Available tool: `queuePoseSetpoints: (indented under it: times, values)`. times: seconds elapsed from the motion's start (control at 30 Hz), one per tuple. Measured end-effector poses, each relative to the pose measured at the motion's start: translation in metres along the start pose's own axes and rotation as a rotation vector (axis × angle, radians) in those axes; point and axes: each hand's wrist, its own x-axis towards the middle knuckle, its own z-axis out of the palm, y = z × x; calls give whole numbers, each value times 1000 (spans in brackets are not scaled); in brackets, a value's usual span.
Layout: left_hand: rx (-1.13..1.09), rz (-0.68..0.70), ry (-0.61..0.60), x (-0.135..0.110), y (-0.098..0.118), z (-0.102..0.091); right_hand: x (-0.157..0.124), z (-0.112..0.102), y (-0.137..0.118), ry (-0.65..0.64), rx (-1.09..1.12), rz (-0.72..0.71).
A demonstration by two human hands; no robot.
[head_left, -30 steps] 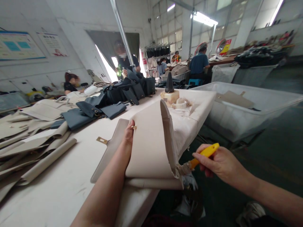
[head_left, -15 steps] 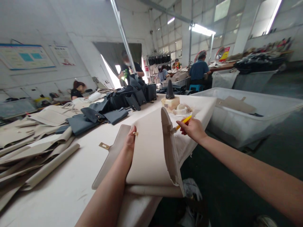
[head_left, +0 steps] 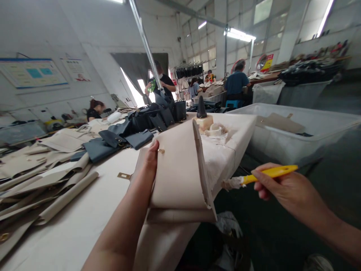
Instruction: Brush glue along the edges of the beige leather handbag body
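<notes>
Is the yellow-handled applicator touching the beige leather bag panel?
Apart: the head view shows the yellow-handled applicator, in the right hand, clear of the beige leather bag panel, a plain gap between.

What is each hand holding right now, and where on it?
The left hand grips a beige leather bag panel by its edge. The right hand holds a yellow-handled brush by the handle.

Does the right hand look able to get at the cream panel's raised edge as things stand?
Probably yes. The right hand holds a yellow tool off to the right of the cream panel's raised edge, with nothing between them. The left hand holds the panel on its other side, leaving that edge free.
</notes>
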Motion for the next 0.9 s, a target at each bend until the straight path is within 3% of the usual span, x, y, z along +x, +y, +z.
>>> queuePoseSetpoints:
  times: [0.07, 0.2, 0.33, 0.5, 0.67, 0.8, 0.9]
  values:
    - [39, 149, 25, 8, 27, 17, 4, -10, 0, 95, -8, -18]
    - [74, 298, -89, 10, 81, 42, 11, -20, 7, 183, -15, -48]
    - [98, 322, -139, -19, 105, 39, 15, -24, 14, 189, 2, -59]
    - [179, 218, 11, -65, 101, 9, 20, -22, 20, 177, 8, -30]
    - [222, 73, 60, -105, 80, -21, 19, -13, 12, 122, 90, -1]
    - [266, -43, 14, -125, 56, -25, 14, -9, 1, 53, 59, -53]
    - [276, -74, -29, -125, 45, -20, 11, -2, 5, -3, 14, -90]
